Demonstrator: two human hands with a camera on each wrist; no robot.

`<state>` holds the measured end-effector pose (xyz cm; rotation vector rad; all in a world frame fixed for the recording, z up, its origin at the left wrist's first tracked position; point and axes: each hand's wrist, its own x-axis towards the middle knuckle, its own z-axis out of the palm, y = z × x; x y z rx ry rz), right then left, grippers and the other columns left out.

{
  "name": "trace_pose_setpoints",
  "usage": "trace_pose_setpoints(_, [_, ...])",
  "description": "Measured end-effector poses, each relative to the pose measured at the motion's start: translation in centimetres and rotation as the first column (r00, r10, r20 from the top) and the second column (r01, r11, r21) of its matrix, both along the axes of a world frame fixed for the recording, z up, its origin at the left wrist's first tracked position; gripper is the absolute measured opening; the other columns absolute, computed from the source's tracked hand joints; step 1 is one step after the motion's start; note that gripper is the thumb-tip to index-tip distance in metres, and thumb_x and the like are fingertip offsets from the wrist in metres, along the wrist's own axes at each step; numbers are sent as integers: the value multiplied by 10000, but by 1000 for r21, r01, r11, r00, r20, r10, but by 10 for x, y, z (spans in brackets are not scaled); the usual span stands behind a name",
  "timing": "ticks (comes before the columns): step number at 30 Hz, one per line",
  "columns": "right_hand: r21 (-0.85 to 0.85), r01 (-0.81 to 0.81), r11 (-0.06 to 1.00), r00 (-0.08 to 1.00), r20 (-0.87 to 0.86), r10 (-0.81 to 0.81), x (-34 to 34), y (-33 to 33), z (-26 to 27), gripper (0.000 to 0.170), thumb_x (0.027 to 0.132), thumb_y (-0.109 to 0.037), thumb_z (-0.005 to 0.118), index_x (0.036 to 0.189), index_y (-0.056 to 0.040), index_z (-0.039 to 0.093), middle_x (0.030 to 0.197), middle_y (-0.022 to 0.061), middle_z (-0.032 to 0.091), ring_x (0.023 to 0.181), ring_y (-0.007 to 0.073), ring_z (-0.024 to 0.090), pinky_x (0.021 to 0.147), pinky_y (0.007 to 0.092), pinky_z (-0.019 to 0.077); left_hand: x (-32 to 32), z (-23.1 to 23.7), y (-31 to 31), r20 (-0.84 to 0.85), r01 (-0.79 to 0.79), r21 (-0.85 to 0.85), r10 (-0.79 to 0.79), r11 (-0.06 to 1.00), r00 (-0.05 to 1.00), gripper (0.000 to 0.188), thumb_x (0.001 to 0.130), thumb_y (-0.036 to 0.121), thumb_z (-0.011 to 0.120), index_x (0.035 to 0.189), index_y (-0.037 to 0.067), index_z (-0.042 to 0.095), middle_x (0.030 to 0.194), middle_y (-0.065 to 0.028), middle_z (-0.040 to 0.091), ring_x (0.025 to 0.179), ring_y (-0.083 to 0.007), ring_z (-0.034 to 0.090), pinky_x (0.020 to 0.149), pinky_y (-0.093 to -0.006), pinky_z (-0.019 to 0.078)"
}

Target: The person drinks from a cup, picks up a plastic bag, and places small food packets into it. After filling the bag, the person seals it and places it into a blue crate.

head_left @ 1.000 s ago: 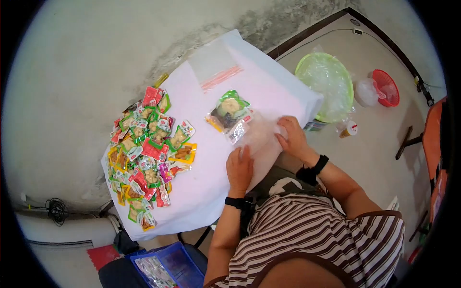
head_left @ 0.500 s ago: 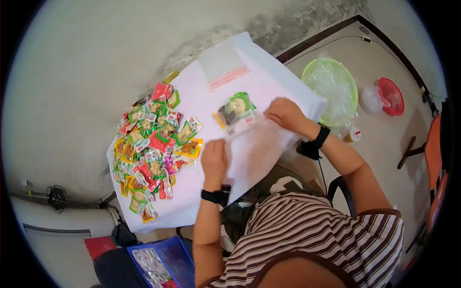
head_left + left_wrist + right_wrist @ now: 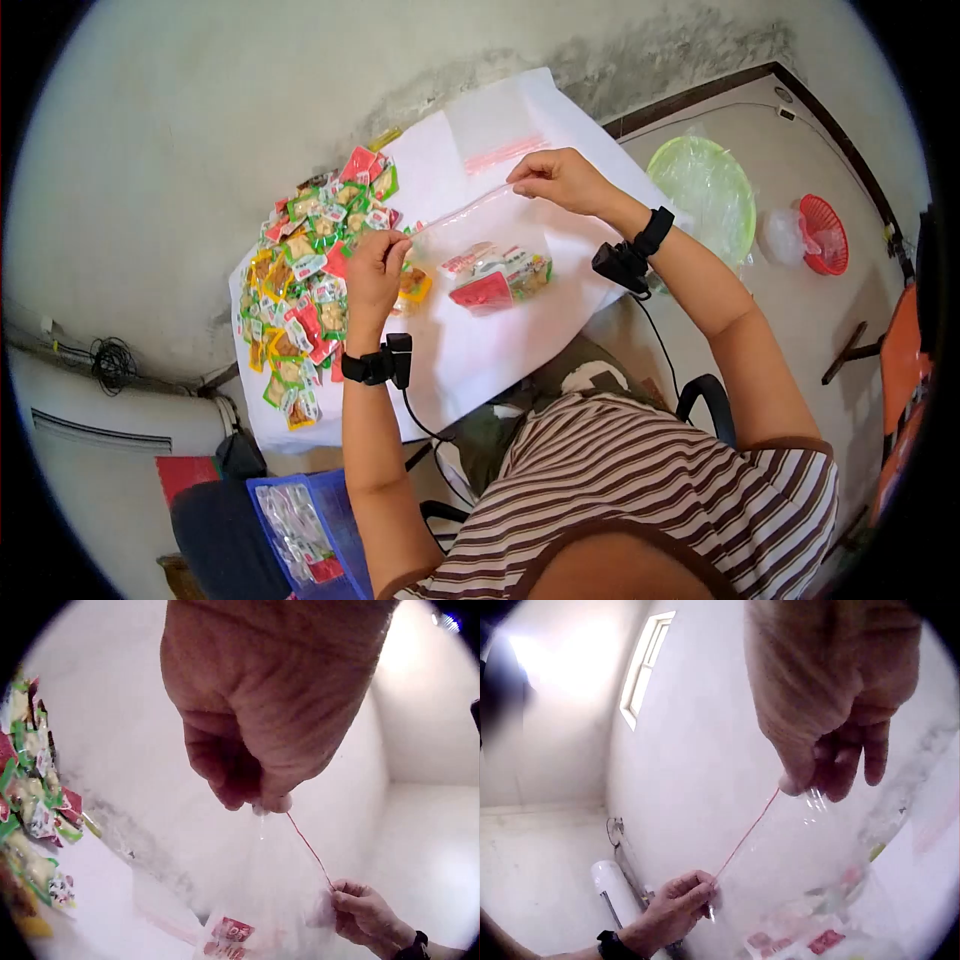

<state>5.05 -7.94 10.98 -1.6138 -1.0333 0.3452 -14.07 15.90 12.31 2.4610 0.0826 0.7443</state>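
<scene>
A clear zip bag [image 3: 463, 214] is stretched between my two hands by its top edge, a thin reddish line along it. My left hand [image 3: 372, 285] pinches one top corner between thumb and fingers; my right hand [image 3: 568, 182] pinches the opposite corner. Low in the bag sit several small food packets [image 3: 497, 276], red, white and green. In the left wrist view, the left hand [image 3: 262, 712] hangs over the bag's corner. In the right wrist view, the red line runs from the right hand [image 3: 836, 712] down to the left.
Many colourful snack packets [image 3: 300, 290] are heaped on the white-covered table's [image 3: 400, 400] left side. Another clear bag [image 3: 490, 115] with a pink strip lies at the back. On the floor at right stand a green basin [image 3: 745, 200] with plastic and a red basket [image 3: 825, 240].
Both hands have closed on the bag's top corners, moved apart and away from the body. The bag, lying flat with packets before, is now stretched with its packets toward the body.
</scene>
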Motion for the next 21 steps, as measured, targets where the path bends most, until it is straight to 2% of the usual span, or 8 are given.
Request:
trace_pose_setpoints(1, [-6, -8, 1000, 1000, -9, 8, -3, 0, -5, 136, 814, -109, 644, 883, 7, 661, 747, 50, 641, 692, 88, 575, 642, 242, 464, -4, -6, 0, -9, -8, -6, 8, 1000, 1000, 74, 822, 68, 613, 833, -3, 600, 756, -108, 575, 665, -229, 552, 613, -298, 434])
trace_pose_setpoints(3, [59, 10, 998, 995, -95, -4, -6, 0, -7, 132, 818, -107, 641, 888, 5, 651, 742, 43, 638, 689, 87, 568, 640, 243, 464, -10, -13, -1, -19, -27, -198, 24, 980, 1000, 71, 827, 71, 609, 830, 0, 599, 747, -103, 571, 666, -219, 547, 616, -295, 432])
trace_pose_setpoints(4, [60, 5, 998, 996, -93, 1, -8, 0, -4, 132, 818, -107, 641, 888, 5, 651, 742, 43, 638, 689, 87, 568, 640, 243, 464, -12, -12, -3, -10, -43, -214, 42, 976, 999, 79, 831, 76, 608, 830, -2, 595, 738, -95, 564, 663, -203, 545, 614, -290, 430])
trace_pose_setpoints(7, [17, -13, 1000, 997, -74, 15, -8, -2, 4, 98, 827, -58, 623, 891, 16, 639, 774, 30, 625, 725, 84, 560, 664, 228, 459, -16, -7, -9, 33, -70, -96, 73, 993, 997, 90, 837, 81, 606, 825, -7, 591, 732, -86, 560, 660, -191, 545, 611, -289, 431])
trace_pose_setpoints(9, [3, 4, 1000, 999, -33, -4, -7, -3, 1, 96, 829, -65, 622, 882, 13, 638, 770, 26, 620, 718, 82, 553, 660, 228, 454, -17, -8, -9, 29, -70, -102, 73, 992, 997, 82, 834, 73, 609, 832, -6, 591, 746, -83, 563, 669, -175, 551, 607, -278, 431])
trace_pose_setpoints(14, [23, 17, 1000, 995, -96, -15, -7, -7, -5, 93, 836, -65, 609, 881, 13, 634, 767, 23, 615, 713, 81, 548, 663, 228, 454, -17, -10, -13, 33, -10, -182, 16, 983, 999, 50, 830, 35, 596, 859, -5, 589, 781, -86, 566, 674, -152, 544, 606, -252, 428])
trace_pose_setpoints(18, [29, 23, 999, 996, -87, -21, -7, -10, -5, 91, 840, -58, 601, 889, 12, 632, 770, 25, 615, 714, 83, 551, 665, 229, 457, -12, -17, -9, 46, -17, -165, 25, 986, 999, 51, 838, 36, 582, 852, -12, 583, 773, -82, 564, 673, -154, 542, 611, -257, 431])
trace_pose_setpoints(21, [38, 33, 999, 995, -93, -30, -9, -11, -5, 91, 839, -59, 603, 885, 14, 633, 769, 26, 613, 713, 82, 550, 662, 228, 456, -9, -25, -6, 77, -21, -286, 44, 958, 996, 54, 842, 41, 574, 847, -13, 579, 763, -79, 561, 677, -155, 542, 613, -263, 432])
